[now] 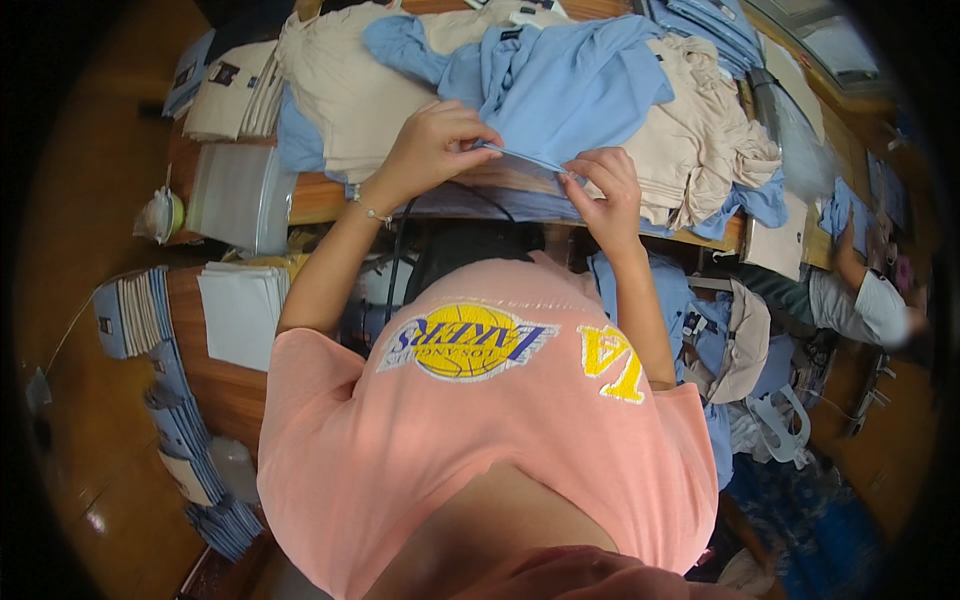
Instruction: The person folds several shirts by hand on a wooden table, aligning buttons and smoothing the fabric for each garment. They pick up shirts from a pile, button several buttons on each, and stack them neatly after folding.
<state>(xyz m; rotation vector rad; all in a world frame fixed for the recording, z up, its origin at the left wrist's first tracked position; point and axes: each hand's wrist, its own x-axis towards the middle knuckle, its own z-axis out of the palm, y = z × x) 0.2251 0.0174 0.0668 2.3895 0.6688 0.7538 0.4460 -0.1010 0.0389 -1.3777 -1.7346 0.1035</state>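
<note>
A light blue knit shirt [570, 85] lies spread on the worktable, a small dark label near its far edge. My left hand [440, 150] pinches the shirt's near edge between thumb and fingers. Further right, my right hand [607, 188] pinches the same edge, and the strip between the two hands is drawn straight. This edge is lifted a little over the table's near side. Under and beside the shirt lie rumpled beige garments [335, 95], with another beige heap [700, 130] to the right.
Folded beige garments [232, 90] and clear plastic bags [235, 195] lie at the left. White sheets [245, 312] rest on a side table, beside rows of folded blue garments [180, 410]. Folded blue garments [712, 35] stand far right. A co-worker [865, 300] sits at the right.
</note>
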